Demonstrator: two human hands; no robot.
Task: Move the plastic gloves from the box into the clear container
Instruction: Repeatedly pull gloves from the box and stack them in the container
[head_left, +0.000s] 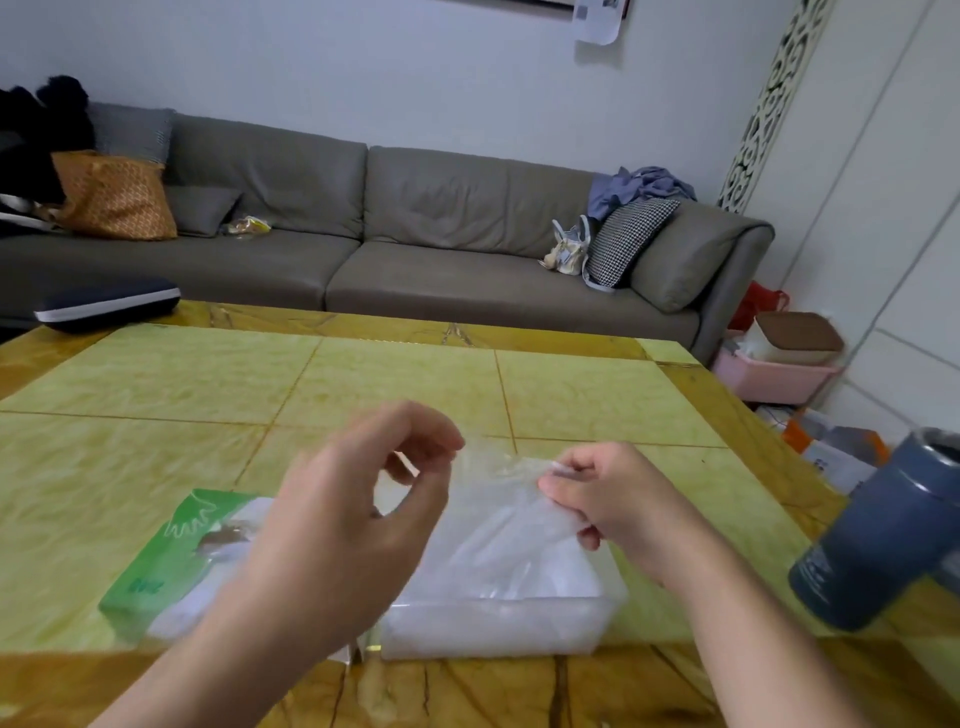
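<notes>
2 hands work above the tabletop (597, 395). Left hand (343, 519) and right hand (613, 499) each pinch an edge of 1 thin plastic glove (498, 499), fingers curled on the film, stretching it between them. Glove hangs over the clear container (498, 618), which sits directly below and between the hands, already holding a whitish pile of film. Green box (156, 566) lies under and to the left of the left hand, partly hidden by that wrist, with white film showing at its open top. Box and container sit close, just beside each other. Dark blue-grey tumbler (883, 535) stands to the right of the right forearm, well apart from the container. Grey sofa (415, 234) runs beyond the tabletop.
</notes>
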